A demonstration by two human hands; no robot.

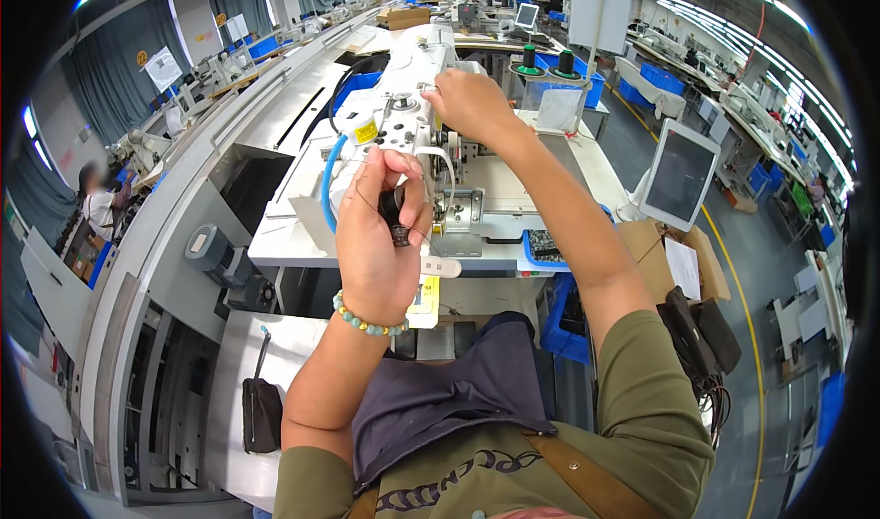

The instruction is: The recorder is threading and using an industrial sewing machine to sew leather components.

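A white industrial sewing machine (pixel 417 56) stands in front of me, its metal needle area and plate (pixel 463 209) facing me. My left hand (pixel 380 212), with a beaded bracelet (pixel 365 325) on its wrist, is raised before the machine's near end. Its fingers curl around a small, dark, rounded object (pixel 392 207) whose kind I cannot make out. My right hand (pixel 472 104) reaches over the machine's top, fingertips closed together beside the small metal fittings there. Whatever those fingertips pinch is too small or hidden to name. A white container with a yellow label (pixel 365 130) sits between the hands on the machine.
A blue hose (pixel 328 184) bends beside the machine head. Black thread cones (pixel 529 59) stand behind on the right. A blue tray of small dark pieces (pixel 544 247), a tablet screen (pixel 678 175) and an open cardboard box (pixel 674 258) lie to the right. A black pouch (pixel 261 415) rests at lower left.
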